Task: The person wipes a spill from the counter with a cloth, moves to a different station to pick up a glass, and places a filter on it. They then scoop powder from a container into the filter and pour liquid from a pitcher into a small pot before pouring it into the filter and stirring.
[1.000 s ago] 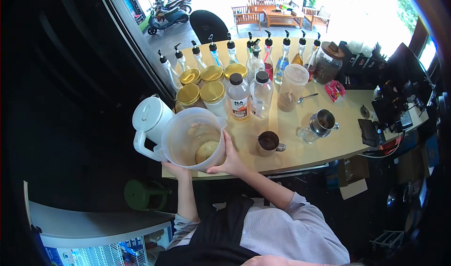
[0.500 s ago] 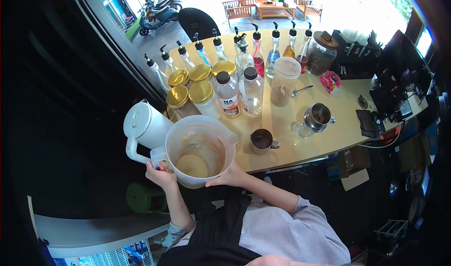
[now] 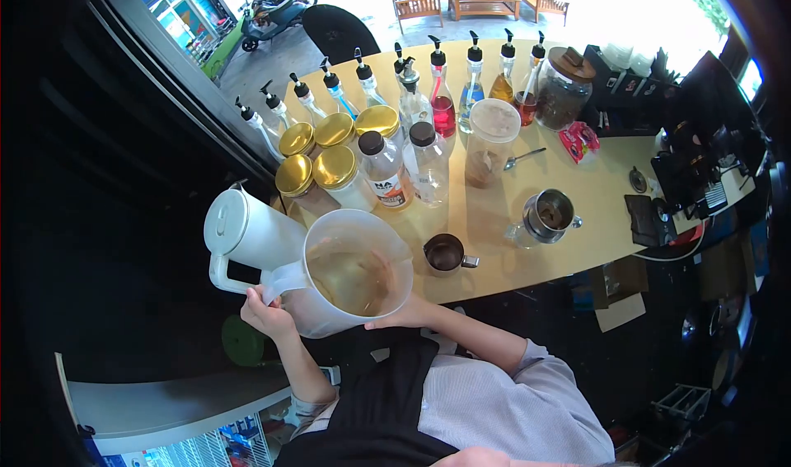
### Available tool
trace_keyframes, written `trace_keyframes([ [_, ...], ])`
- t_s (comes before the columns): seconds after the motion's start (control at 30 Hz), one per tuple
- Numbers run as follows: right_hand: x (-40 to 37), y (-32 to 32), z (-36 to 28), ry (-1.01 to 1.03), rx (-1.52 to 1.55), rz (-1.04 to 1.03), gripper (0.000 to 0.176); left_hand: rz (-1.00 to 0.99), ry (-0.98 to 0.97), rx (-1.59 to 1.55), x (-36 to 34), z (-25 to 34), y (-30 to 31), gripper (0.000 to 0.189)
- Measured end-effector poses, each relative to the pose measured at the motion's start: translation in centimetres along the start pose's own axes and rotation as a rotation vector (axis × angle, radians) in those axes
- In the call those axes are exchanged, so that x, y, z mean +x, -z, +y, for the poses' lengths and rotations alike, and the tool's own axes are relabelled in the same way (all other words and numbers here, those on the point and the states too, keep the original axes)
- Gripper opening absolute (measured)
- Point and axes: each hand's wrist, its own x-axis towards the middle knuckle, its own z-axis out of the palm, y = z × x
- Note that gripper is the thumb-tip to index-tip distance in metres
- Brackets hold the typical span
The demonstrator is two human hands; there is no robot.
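Observation:
A large translucent plastic measuring jug (image 3: pixel 317 312) with some pale, cloudy liquid inside is held up at the table's near edge, leaning to the right. My left hand (image 3: pixel 268 314) is closed around the jug's handle. Against the jug's lower right side rests my right hand (image 3: pixel 401 313), gripping it from below; part of its fingers is hidden behind the wall. Just beyond the left hand stands a white lidded pitcher (image 3: pixel 259 234). To the right of the jug, a small steel milk pitcher (image 3: pixel 446 255) sits on the table.
Gold-lidded jars (image 3: pixel 335 167), black-capped bottles (image 3: pixel 385 170) and pump-top syrup bottles (image 3: pixel 442 108) crowd the wooden table (image 3: pixel 527 281). Farther right are a tall lidded container (image 3: pixel 492 145), a spoon (image 3: pixel 525 158) and a metal drip filter (image 3: pixel 550 215) on a glass.
The jug has tipped further toward the right, and its liquid has shifted to that side. Both hands keep their hold. The camera view has shifted slightly.

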Motion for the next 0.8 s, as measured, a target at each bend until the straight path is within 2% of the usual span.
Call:
trace_keyframes([
  [0.13, -0.3, 0.0, 0.0, -0.061, 0.128, -0.025, 0.133, -0.083, -0.052, -0.047, -0.1, 0.6, 0.1, 0.052],
  [0.3, -1.2, 0.0, 2.6, -0.143, 0.183, -0.044, 0.131, -0.052, -0.077, 0.06, -0.5, 0.8, -0.3, 0.057],
  [0.37, -1.4, 0.1, 2.0, -0.147, 0.156, -0.049, 0.131, -0.072, -0.092, 0.073, -0.6, 0.7, -0.3, 0.056],
  [0.53, -1.6, 1.0, -2.0, -0.353, 0.233, -0.105, 0.135, -0.076, -0.128, 0.123, -0.8, 0.7, -0.5, 0.053],
  [0.57, -1.6, 1.0, -1.5, -0.352, 0.233, -0.106, 0.135, -0.075, -0.129, 0.124, -0.9, 0.8, -0.7, 0.053],
  [0.63, -1.7, 0.8, -0.1, -0.103, 0.14, -0.038, 0.137, -0.074, -0.153, 0.121, -1.0, 1.0, -1.0, 0.051],
  [0.77, -1.8, 1.0, 0.4, -0.062, 0.129, -0.022, 0.138, -0.087, -0.162, 0.126, -1.1, 1.0, -1.2, 0.05],
  [0.8, -1.9, 1.0, 0.4, -0.118, 0.164, -0.043, 0.139, -0.097, -0.166, 0.142, -1.1, 1.1, -1.3, 0.05],
])
